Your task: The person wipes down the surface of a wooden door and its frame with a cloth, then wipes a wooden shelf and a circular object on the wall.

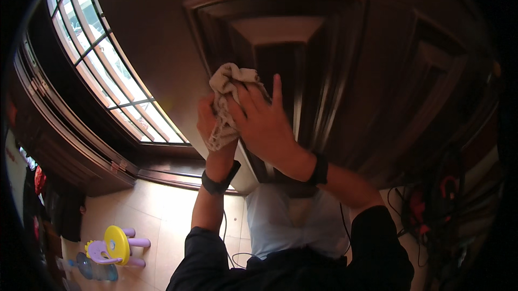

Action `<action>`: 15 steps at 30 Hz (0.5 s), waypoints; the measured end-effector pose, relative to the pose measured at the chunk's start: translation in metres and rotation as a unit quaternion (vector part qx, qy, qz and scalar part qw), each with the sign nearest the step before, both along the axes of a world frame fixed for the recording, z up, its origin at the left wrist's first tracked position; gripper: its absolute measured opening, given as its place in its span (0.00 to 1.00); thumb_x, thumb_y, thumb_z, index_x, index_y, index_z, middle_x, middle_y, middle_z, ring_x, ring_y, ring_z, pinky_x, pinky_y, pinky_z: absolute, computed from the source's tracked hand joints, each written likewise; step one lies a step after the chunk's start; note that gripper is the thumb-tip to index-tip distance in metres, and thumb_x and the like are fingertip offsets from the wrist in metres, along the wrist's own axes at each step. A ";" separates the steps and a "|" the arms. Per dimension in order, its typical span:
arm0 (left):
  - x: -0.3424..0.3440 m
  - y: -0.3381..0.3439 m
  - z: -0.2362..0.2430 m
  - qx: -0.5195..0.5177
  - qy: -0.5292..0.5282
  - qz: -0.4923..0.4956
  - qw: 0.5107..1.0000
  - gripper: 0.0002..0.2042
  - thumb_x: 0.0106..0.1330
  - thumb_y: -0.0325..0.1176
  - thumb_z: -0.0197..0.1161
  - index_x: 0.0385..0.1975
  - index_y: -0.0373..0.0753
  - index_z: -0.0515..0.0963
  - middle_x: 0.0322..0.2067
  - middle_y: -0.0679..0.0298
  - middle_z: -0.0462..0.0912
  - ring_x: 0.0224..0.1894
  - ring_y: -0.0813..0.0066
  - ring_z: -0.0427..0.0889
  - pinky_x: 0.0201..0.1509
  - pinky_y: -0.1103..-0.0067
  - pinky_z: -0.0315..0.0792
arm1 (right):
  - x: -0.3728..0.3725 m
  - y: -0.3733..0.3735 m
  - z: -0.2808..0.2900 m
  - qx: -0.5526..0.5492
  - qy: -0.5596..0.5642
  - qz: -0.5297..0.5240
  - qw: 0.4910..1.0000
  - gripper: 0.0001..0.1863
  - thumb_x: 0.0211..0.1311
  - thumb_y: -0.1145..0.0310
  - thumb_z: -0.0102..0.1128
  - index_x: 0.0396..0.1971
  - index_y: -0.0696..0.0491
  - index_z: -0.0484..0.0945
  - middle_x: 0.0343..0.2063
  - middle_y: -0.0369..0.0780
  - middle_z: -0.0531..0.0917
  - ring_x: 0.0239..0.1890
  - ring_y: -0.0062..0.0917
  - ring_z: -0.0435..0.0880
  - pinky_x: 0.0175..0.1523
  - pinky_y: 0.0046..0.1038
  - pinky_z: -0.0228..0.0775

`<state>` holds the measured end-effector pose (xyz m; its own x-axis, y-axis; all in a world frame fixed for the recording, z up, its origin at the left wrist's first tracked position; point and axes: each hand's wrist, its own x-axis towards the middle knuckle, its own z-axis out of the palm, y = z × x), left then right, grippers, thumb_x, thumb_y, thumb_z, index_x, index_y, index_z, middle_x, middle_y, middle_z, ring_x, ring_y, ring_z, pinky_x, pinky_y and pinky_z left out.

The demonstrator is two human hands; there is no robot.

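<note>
A crumpled beige cloth (220,135) is bunched up in front of a dark brown panelled door (280,29). My right hand (265,128) presses on the cloth from the right, its fingers bent into the folds and one outer finger sticking up apart. On the cloth's left side my left hand (205,121) is closed, fingers curled against the fabric; part of it is hidden by the cloth. Both hands are near the door's left edge. Dark bands circle both wrists.
To the left is a barred window (108,64) with a dark frame. A yellow and purple child's chair (116,245) stands on the tiled floor (172,210) at lower left. A dark pile with red items (418,210) and cables lies at right.
</note>
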<state>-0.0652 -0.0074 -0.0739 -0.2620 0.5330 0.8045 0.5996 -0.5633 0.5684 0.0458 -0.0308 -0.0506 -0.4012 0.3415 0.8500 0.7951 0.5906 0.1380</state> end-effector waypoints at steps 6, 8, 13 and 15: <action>0.009 0.003 0.045 0.106 0.065 0.002 0.992 0.19 0.55 0.35 0.64 0.42 0.35 0.67 0.35 0.56 0.74 0.36 0.64 0.76 0.41 0.77 0.70 | 0.000 0.005 0.034 0.064 0.004 -0.068 0.996 0.22 0.48 0.68 0.53 0.47 0.57 0.69 0.49 0.48 0.68 0.56 0.37 0.63 0.60 0.61 0.43; 0.015 0.000 0.043 0.140 0.018 -0.071 0.987 0.19 0.57 0.37 0.61 0.44 0.35 0.67 0.36 0.55 0.73 0.38 0.67 0.75 0.42 0.78 0.69 | 0.004 0.004 0.028 0.082 0.011 -0.075 0.994 0.22 0.52 0.65 0.50 0.49 0.55 0.68 0.50 0.47 0.69 0.57 0.37 0.63 0.62 0.57 0.41; -0.002 0.005 -0.051 0.043 0.013 -0.040 0.998 0.17 0.59 0.39 0.60 0.42 0.36 0.67 0.37 0.59 0.73 0.39 0.72 0.72 0.45 0.77 0.66 | 0.000 -0.013 -0.040 -0.054 -0.011 -0.054 0.997 0.24 0.50 0.67 0.52 0.49 0.55 0.68 0.52 0.49 0.66 0.56 0.38 0.63 0.60 0.60 0.43; 0.010 -0.003 -0.095 0.040 -0.041 -0.075 0.996 0.19 0.56 0.40 0.62 0.41 0.35 0.71 0.32 0.57 0.70 0.37 0.62 0.72 0.38 0.73 0.67 | 0.003 -0.020 -0.090 -0.077 -0.018 -0.059 0.995 0.23 0.50 0.67 0.51 0.49 0.54 0.68 0.53 0.48 0.66 0.57 0.38 0.63 0.60 0.60 0.43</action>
